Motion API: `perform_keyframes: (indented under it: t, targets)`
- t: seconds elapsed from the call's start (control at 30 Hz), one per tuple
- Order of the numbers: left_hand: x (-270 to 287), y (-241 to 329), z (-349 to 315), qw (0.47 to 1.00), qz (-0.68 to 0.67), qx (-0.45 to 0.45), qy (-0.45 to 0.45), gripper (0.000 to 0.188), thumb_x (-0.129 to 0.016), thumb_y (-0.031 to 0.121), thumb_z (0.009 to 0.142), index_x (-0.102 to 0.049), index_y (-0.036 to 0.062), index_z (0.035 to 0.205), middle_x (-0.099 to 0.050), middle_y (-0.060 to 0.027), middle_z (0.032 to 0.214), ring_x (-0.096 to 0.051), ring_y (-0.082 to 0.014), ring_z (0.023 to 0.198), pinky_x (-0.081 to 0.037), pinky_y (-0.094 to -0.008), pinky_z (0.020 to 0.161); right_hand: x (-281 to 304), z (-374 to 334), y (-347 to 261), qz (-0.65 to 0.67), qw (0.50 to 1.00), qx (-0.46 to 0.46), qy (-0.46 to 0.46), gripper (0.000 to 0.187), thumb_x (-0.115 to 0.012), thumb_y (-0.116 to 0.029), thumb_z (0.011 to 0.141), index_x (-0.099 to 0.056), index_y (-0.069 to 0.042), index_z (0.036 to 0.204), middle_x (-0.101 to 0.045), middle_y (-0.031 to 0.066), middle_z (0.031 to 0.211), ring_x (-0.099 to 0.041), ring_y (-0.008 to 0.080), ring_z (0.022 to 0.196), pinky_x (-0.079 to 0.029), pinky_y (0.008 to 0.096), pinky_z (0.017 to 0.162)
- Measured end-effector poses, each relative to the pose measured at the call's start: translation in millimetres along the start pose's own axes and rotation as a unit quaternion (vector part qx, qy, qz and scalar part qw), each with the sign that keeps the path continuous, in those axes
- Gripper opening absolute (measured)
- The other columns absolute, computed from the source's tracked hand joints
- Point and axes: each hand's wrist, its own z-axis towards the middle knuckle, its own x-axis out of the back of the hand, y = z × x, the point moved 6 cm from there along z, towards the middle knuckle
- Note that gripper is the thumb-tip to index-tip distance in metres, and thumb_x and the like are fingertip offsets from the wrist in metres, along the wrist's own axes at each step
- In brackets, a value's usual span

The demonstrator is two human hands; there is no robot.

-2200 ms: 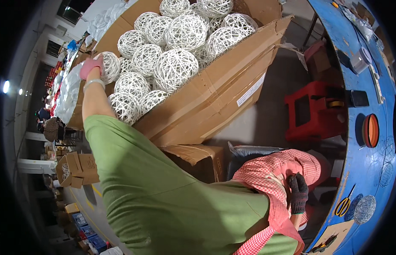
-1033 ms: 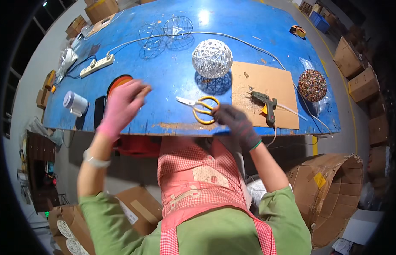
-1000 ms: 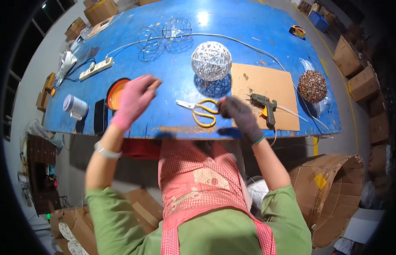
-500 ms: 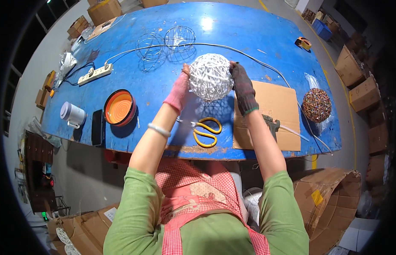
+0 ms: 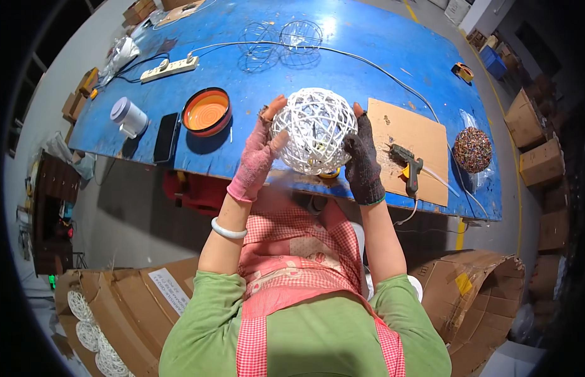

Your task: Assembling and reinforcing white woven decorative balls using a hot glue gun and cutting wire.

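White lattice ball (image 5: 314, 129) appeared formed all round, its strands crossing into a full sphere; on that showing the shaping looked done. Whether any joint or loose end was left to deal with could not be told at this size. Something greyish showed through the gaps, inside or behind the ball, unclear which. No tool was in use on it: the glue gun (image 5: 410, 166) lay on a cardboard sheet (image 5: 424, 132) to the right, and a yellow handle (image 5: 330, 173) showed just below the ball, mostly hidden. At lower left, more white balls (image 5: 88, 336) sat in an open carton (image 5: 135, 314). The ball itself was between the 2 hands, over the near edge of the blue table (image 5: 255, 81); any contact with the tabletop was hidden. Left hand (image 5: 255, 157), pink glove with bare fingertips: partly open, fingers curved against the ball's left side, thumb on its near face. Right hand (image 5: 365, 157), dark glove: cupped to a similar width, thumb and fingers against the right side. Both grasped the same ball; neither was clenched or released.
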Motion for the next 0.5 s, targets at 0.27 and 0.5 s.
perform_keyframes:
  t: [0.27,0.5]
  targets:
    - [10.5,12.8,-26.5,0.996,0.028,0.068,0.041,0.074,-0.07,0.023,0.087,-0.032,0.0097,0.149,-0.039,-0.0094,0.145,-0.04,-0.0211,0.13,-0.031,-0.0337,0.11,-16.0,-22.8,10.7,-0.053,0.996,0.047,-0.054,0.094,-0.076,-0.019,0.077,-0.021,-0.003,0.151,-0.032,0.0129,0.151,-0.034,0.0257,0.138,-0.03,0.0384,0.113]
    - [8.6,10.4,-27.3,0.982,0.185,0.003,0.046,0.075,-0.074,0.019,0.079,-0.038,0.0098,0.144,-0.033,-0.0156,0.15,-0.034,-0.0289,0.139,-0.028,-0.0386,0.114,-15.6,-25.1,3.0,-0.078,0.994,-0.04,-0.07,0.096,-0.076,-0.025,0.077,-0.02,-0.003,0.152,-0.035,0.0134,0.15,-0.036,0.0255,0.136,-0.032,0.0375,0.111]
